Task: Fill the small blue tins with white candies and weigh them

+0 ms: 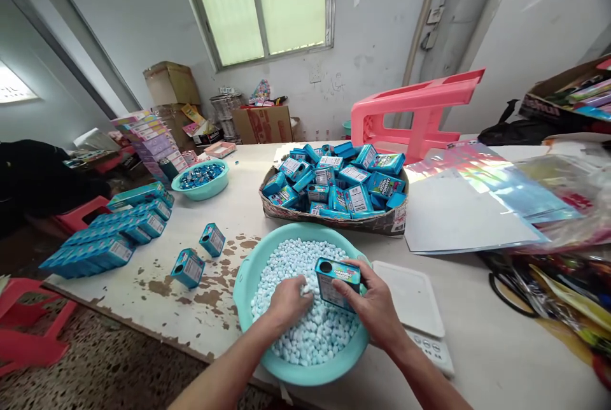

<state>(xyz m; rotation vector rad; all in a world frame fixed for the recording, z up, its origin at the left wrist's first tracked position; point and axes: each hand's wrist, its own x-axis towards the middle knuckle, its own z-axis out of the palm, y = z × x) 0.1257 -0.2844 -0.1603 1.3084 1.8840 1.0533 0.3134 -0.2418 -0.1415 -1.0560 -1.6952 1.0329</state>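
A teal basin (248, 282) full of small pale blue candies (305, 257) sits at the table's front edge. My right hand (377, 308) grips a small blue box (337, 282), held upright over the candies. My left hand (286, 302) is down in the candies beside the box, fingers curled into a scoop on them. Behind the basin a cardboard tray (334, 219) holds several more blue boxes (344, 177).
Two blue boxes (188, 267) (212, 239) stand left of the basin, with rows of boxes (114, 232) further left. A small teal bowl (200, 179) is behind. A white scale (415, 298) lies right, then shiny sheets (477, 206). A pink stool (415, 111) lies on the table.
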